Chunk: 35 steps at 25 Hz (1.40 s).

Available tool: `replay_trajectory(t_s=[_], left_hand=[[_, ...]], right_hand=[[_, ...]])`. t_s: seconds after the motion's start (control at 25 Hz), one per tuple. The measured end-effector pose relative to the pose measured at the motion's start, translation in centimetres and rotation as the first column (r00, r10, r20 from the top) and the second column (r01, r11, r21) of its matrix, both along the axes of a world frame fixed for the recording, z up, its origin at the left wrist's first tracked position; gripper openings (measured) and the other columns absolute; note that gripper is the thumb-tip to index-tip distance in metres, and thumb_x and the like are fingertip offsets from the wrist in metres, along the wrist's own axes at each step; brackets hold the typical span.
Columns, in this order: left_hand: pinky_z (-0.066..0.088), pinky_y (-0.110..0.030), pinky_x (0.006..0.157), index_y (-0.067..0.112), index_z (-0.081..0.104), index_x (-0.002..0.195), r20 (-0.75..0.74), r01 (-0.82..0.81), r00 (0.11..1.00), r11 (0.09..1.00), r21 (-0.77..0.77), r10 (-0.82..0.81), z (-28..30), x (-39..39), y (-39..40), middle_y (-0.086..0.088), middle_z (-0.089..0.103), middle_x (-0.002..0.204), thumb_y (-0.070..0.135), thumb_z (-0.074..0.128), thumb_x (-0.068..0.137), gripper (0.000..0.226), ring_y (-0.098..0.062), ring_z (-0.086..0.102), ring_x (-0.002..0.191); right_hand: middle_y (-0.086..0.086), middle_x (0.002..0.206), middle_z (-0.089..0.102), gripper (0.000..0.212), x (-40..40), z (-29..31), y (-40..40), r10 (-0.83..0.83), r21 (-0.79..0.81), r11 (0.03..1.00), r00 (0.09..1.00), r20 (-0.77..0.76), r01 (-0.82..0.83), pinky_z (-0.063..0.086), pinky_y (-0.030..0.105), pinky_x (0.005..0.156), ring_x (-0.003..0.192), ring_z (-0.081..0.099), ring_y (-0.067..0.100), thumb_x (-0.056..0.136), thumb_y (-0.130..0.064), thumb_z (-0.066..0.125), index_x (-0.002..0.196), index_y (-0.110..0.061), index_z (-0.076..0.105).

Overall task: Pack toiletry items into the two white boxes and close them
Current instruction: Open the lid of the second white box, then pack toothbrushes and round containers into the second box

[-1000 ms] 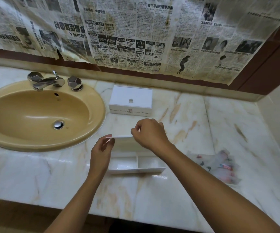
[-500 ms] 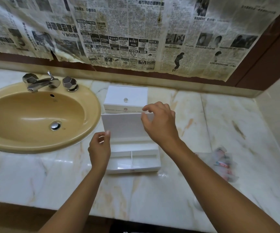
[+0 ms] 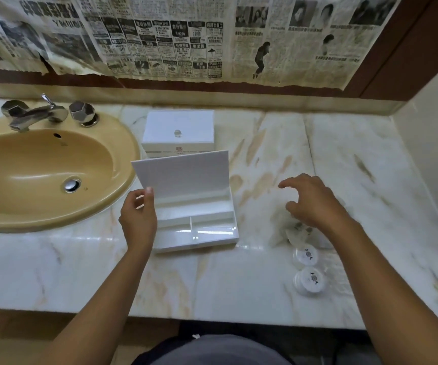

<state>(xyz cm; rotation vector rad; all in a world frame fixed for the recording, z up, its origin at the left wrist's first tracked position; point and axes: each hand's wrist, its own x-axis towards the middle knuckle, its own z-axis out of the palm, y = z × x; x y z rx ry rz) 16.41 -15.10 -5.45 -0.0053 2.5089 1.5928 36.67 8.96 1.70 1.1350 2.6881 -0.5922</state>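
Note:
The near white box (image 3: 199,241) stands open on the marble counter, its inside split into compartments that look bare. Its lid (image 3: 183,172) is raised upright, and my left hand (image 3: 139,219) pinches the lid's lower left edge between thumb and fingers. Behind it a second white box (image 3: 178,127) sits closed, with a small knob on top. My right hand (image 3: 312,204) hovers with loosely curled fingers over a blurred pile of wrapped toiletry packets (image 3: 294,233) to the right of the open box. Two small round white containers (image 3: 308,270) lie just in front of that pile.
A tan sink (image 3: 41,177) with a chrome faucet (image 3: 36,114) fills the left of the counter (image 3: 239,285). Newspaper (image 3: 186,35) covers the wall behind. A cream side wall (image 3: 434,154) bounds the right end, and the counter's front edge runs near my body.
The lid has swung from nearly flat to upright. My right hand let go of its top edge and moved right, over the toiletry pile. My left hand stays on the lid's left edge.

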Motion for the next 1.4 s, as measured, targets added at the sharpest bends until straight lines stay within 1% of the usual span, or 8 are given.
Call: replay_trajectory(t_s=[0.16,0.28,0.4,0.6,0.92,1.08,1.28,1.4], left_hand=[[0.040,-0.026,0.081,0.022,0.061,0.099,-0.004,-0.017,1.000,1.000,0.005,0.017,0.1,0.1,0.1,0.002,0.063,0.104,0.044,0.054,0.096,0.023,-0.012,0.058,0.096],[0.041,-0.026,0.083,0.023,0.060,0.098,-0.007,-0.024,1.000,1.000,0.006,0.024,0.0,0.0,0.2,0.002,0.063,0.104,0.044,0.055,0.096,0.022,-0.012,0.058,0.096],[0.041,-0.026,0.084,0.024,0.060,0.099,-0.016,-0.029,0.999,1.000,-0.003,0.029,-0.1,0.0,0.2,0.002,0.063,0.103,0.045,0.055,0.095,0.022,-0.012,0.058,0.096],[0.041,-0.026,0.083,0.023,0.061,0.101,-0.008,-0.035,0.999,0.999,0.011,0.035,0.0,0.1,0.3,0.003,0.063,0.105,0.045,0.055,0.095,0.023,-0.011,0.058,0.097],[0.040,-0.026,0.081,0.023,0.062,0.100,0.009,-0.041,0.999,0.999,0.027,0.040,0.2,0.2,0.2,0.002,0.063,0.103,0.044,0.055,0.096,0.023,-0.011,0.057,0.096],[0.040,-0.023,0.079,0.020,0.064,0.101,-0.001,-0.024,1.000,0.999,0.037,0.024,0.0,0.1,0.0,0.002,0.065,0.103,0.045,0.054,0.096,0.028,-0.011,0.059,0.097],[0.040,-0.025,0.080,0.019,0.065,0.102,-0.009,-0.020,1.000,0.999,0.041,0.020,-0.1,0.1,0.0,0.001,0.065,0.102,0.044,0.055,0.096,0.028,-0.012,0.059,0.096],[0.041,-0.026,0.080,0.022,0.064,0.099,-0.008,-0.017,1.000,0.999,0.036,0.017,-0.2,0.0,0.0,0.002,0.065,0.101,0.045,0.055,0.095,0.025,-0.011,0.059,0.094]], right_hand=[[-0.002,0.152,0.027,0.076,3.3,-1.5,2.0,0.059,0.003,0.998,0.954,0.293,-0.063,0.027,0.041,0.107,0.141,0.022,0.021,0.083,-0.017,0.067,0.146,-0.038,0.030],[-0.002,0.153,0.025,0.083,4.6,-3.7,2.3,0.059,-0.067,0.997,0.935,0.349,-0.038,0.029,0.046,0.109,0.141,0.020,0.025,0.078,-0.028,0.071,0.146,-0.041,0.026],[-0.003,0.143,0.036,0.080,5.0,-5.3,2.1,0.030,-0.094,0.996,0.952,0.305,-0.002,0.036,0.043,0.105,0.136,0.027,0.025,0.072,-0.036,0.074,0.142,-0.040,0.035],[0.002,0.121,0.051,0.042,4.0,-5.8,2.2,0.031,0.010,0.999,0.976,0.215,-0.034,0.039,0.036,0.092,0.120,0.040,0.025,0.088,-0.021,0.054,0.128,-0.033,0.055],[0.005,0.109,0.053,0.039,-0.9,-6.1,-0.6,0.109,-0.030,0.994,0.990,0.089,-0.107,0.032,0.029,0.073,0.115,0.042,0.025,0.088,-0.006,0.044,0.117,-0.024,0.063],[0.005,0.114,0.053,0.046,-2.7,-6.7,-1.9,0.131,-0.004,0.991,0.988,0.082,-0.131,0.034,0.029,0.075,0.118,0.042,0.025,0.086,-0.001,0.046,0.122,-0.026,0.060],[0.003,0.139,0.041,0.058,-1.7,-5.9,-2.4,0.091,0.078,0.992,0.992,0.084,-0.098,0.031,0.040,0.103,0.130,0.033,0.025,0.086,-0.018,0.057,0.140,-0.031,0.041],[0.004,0.135,0.042,0.058,-0.2,-4.2,-3.3,0.009,0.094,0.996,1.000,0.020,-0.011,0.035,0.039,0.096,0.126,0.036,0.026,0.082,-0.022,0.065,0.135,-0.025,0.044]])
